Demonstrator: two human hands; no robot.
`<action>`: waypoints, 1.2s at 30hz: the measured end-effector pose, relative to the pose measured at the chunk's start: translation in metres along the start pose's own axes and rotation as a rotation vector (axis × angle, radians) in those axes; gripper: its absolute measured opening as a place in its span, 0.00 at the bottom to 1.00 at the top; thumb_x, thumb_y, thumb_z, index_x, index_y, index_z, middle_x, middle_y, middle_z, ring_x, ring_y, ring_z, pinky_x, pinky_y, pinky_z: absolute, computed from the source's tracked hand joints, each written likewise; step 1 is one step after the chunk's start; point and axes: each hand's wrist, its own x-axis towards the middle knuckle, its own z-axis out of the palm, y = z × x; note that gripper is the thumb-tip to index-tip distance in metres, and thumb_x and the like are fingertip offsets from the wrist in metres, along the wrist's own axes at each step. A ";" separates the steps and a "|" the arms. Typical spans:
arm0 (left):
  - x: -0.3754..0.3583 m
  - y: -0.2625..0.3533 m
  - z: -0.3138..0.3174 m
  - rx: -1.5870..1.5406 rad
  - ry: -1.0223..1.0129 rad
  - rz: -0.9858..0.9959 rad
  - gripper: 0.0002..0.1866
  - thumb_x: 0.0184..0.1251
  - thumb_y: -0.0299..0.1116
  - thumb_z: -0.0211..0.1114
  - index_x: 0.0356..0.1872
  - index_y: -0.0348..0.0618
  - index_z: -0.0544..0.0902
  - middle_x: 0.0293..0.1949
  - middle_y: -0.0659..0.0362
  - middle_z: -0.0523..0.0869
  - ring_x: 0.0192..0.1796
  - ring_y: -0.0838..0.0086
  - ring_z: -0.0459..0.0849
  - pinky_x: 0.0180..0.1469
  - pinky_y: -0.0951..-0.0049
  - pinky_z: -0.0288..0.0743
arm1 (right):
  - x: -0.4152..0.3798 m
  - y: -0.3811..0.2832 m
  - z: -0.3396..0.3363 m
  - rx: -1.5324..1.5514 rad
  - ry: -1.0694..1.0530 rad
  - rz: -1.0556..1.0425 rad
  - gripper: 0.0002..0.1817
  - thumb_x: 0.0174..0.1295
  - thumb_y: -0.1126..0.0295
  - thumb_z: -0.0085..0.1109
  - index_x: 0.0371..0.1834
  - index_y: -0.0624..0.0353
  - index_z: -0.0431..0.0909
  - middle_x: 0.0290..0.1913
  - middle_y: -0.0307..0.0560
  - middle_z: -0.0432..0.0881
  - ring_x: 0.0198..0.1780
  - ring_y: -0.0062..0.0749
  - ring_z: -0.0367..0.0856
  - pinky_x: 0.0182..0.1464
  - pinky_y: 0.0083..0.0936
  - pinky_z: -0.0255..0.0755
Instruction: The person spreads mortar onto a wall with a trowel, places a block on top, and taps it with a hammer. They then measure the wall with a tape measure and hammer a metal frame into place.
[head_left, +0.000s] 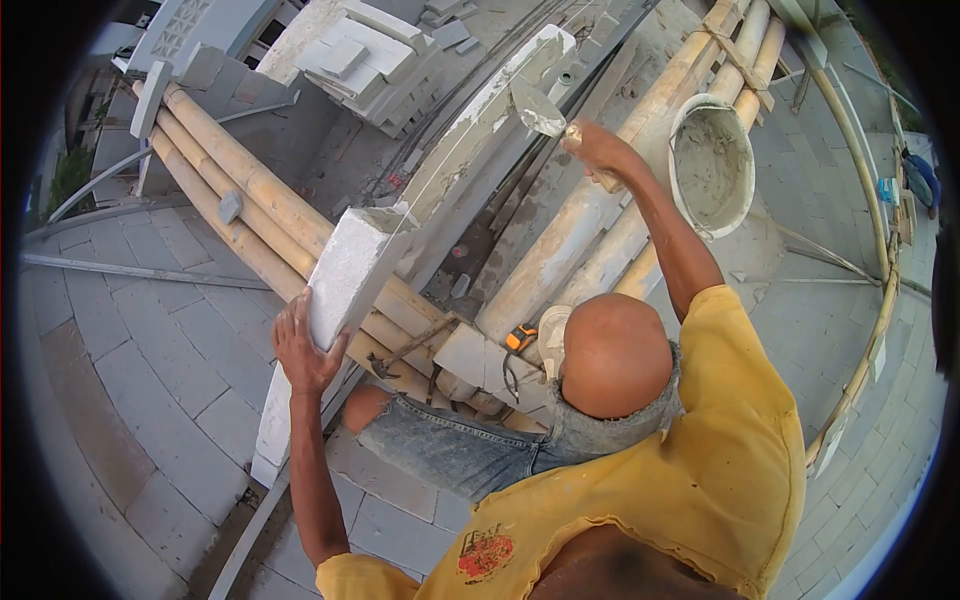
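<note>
My left hand (308,345) grips the near end of a white block (352,270), with its fingers along the left side and the thumb on the right. The block sits in line with a narrow wall (480,135) whose top carries wet grey mortar. My right hand (605,158) is closed round the handle of a trowel (538,108). The blade, smeared with mortar, is at the right side of the wall's top, near its far end. To the right of that hand stands a bucket (748,190) with grey mortar inside.
Bamboo poles (250,190) run on the left, and thicker poles (570,235) lie under the bucket. A hammer (410,350) and an orange tape measure (520,337) lie near my knees. White blocks (350,60) are stacked beyond the wall. Another person (922,180) is at far right.
</note>
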 end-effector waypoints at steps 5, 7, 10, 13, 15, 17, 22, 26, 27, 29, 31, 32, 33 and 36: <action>0.000 -0.001 0.002 0.004 -0.016 -0.006 0.49 0.46 0.46 0.78 0.74 0.46 0.69 0.63 0.49 0.78 0.66 0.51 0.73 0.73 0.51 0.59 | -0.040 0.013 0.076 -0.388 -0.006 -0.309 0.20 0.72 0.59 0.58 0.59 0.60 0.70 0.36 0.56 0.82 0.30 0.48 0.86 0.30 0.46 0.79; 0.000 -0.001 0.002 0.017 -0.018 -0.009 0.49 0.46 0.46 0.78 0.74 0.46 0.69 0.63 0.49 0.78 0.67 0.51 0.73 0.73 0.51 0.59 | -0.048 0.013 0.076 -0.519 0.142 -0.349 0.19 0.72 0.61 0.56 0.59 0.59 0.69 0.41 0.61 0.83 0.35 0.56 0.87 0.35 0.50 0.80; -0.002 -0.004 0.005 0.022 -0.011 -0.012 0.49 0.46 0.45 0.78 0.74 0.47 0.68 0.64 0.49 0.78 0.67 0.51 0.73 0.73 0.51 0.59 | -0.038 0.003 0.042 -0.653 0.315 -0.199 0.16 0.69 0.68 0.56 0.58 0.59 0.72 0.46 0.63 0.83 0.43 0.58 0.88 0.42 0.50 0.82; -0.001 -0.002 0.003 0.018 -0.006 -0.002 0.49 0.46 0.46 0.78 0.74 0.46 0.69 0.64 0.49 0.78 0.66 0.51 0.73 0.73 0.52 0.59 | 0.013 0.010 -0.004 -0.730 0.468 -0.102 0.15 0.68 0.74 0.54 0.57 0.60 0.73 0.45 0.63 0.83 0.46 0.58 0.88 0.46 0.49 0.82; -0.001 0.001 0.002 0.025 -0.009 -0.002 0.49 0.46 0.46 0.78 0.73 0.45 0.69 0.64 0.49 0.78 0.66 0.51 0.73 0.72 0.52 0.60 | 0.042 0.009 -0.033 -0.725 0.497 -0.072 0.16 0.69 0.73 0.52 0.59 0.60 0.73 0.48 0.65 0.84 0.47 0.58 0.88 0.48 0.49 0.82; 0.001 0.000 0.001 0.027 -0.025 -0.010 0.49 0.47 0.46 0.78 0.74 0.45 0.68 0.65 0.48 0.77 0.67 0.51 0.73 0.73 0.51 0.59 | 0.077 0.018 -0.058 -0.626 0.503 -0.006 0.17 0.70 0.69 0.52 0.60 0.61 0.72 0.51 0.67 0.84 0.50 0.60 0.87 0.51 0.50 0.81; 0.001 -0.002 0.003 0.006 -0.009 0.006 0.49 0.45 0.45 0.78 0.73 0.44 0.70 0.64 0.48 0.78 0.66 0.51 0.74 0.72 0.52 0.60 | 0.086 0.022 -0.053 -0.240 0.446 0.079 0.23 0.71 0.60 0.54 0.63 0.61 0.70 0.54 0.66 0.85 0.55 0.65 0.84 0.58 0.53 0.77; 0.001 -0.003 0.003 0.020 -0.002 0.013 0.49 0.45 0.46 0.78 0.73 0.44 0.70 0.64 0.48 0.78 0.66 0.51 0.74 0.72 0.52 0.60 | 0.082 0.034 -0.010 -0.155 0.493 0.069 0.24 0.70 0.57 0.55 0.62 0.60 0.69 0.51 0.66 0.86 0.55 0.65 0.84 0.60 0.54 0.76; 0.001 -0.003 0.003 0.016 -0.002 0.016 0.49 0.45 0.46 0.78 0.73 0.44 0.69 0.64 0.49 0.78 0.66 0.51 0.74 0.72 0.52 0.60 | 0.078 0.036 0.001 -0.198 0.514 0.071 0.24 0.70 0.56 0.55 0.62 0.60 0.68 0.50 0.67 0.86 0.55 0.65 0.84 0.60 0.53 0.75; -0.002 -0.002 0.001 0.018 -0.022 0.010 0.49 0.46 0.46 0.78 0.73 0.45 0.69 0.65 0.49 0.78 0.66 0.51 0.74 0.73 0.51 0.59 | 0.075 0.057 0.022 -0.265 0.503 0.066 0.24 0.71 0.56 0.57 0.61 0.60 0.69 0.44 0.66 0.86 0.43 0.59 0.87 0.51 0.51 0.78; 0.001 -0.001 0.001 0.021 -0.025 -0.011 0.49 0.46 0.46 0.78 0.73 0.45 0.69 0.65 0.50 0.78 0.66 0.52 0.74 0.73 0.51 0.59 | 0.062 0.063 0.021 -0.229 0.427 0.073 0.24 0.71 0.56 0.57 0.61 0.59 0.68 0.45 0.67 0.85 0.42 0.60 0.87 0.50 0.51 0.78; 0.000 0.000 0.001 0.021 -0.022 -0.008 0.49 0.46 0.46 0.78 0.73 0.45 0.69 0.65 0.49 0.77 0.66 0.52 0.73 0.73 0.52 0.59 | 0.040 0.070 0.024 -0.161 0.343 0.094 0.24 0.70 0.56 0.56 0.62 0.60 0.68 0.48 0.69 0.85 0.47 0.65 0.86 0.55 0.53 0.77; 0.001 -0.002 0.001 0.019 -0.020 -0.002 0.49 0.46 0.46 0.78 0.73 0.45 0.68 0.65 0.49 0.77 0.66 0.52 0.73 0.73 0.52 0.59 | 0.019 0.076 0.025 -0.093 0.261 0.118 0.24 0.70 0.56 0.55 0.62 0.60 0.67 0.51 0.71 0.84 0.52 0.69 0.84 0.59 0.56 0.75; 0.000 -0.001 0.005 0.019 -0.012 -0.013 0.49 0.47 0.47 0.78 0.74 0.45 0.68 0.65 0.48 0.77 0.67 0.52 0.73 0.73 0.52 0.58 | -0.022 0.078 0.046 0.090 0.300 0.054 0.23 0.72 0.57 0.56 0.61 0.61 0.67 0.44 0.65 0.85 0.42 0.59 0.88 0.47 0.50 0.82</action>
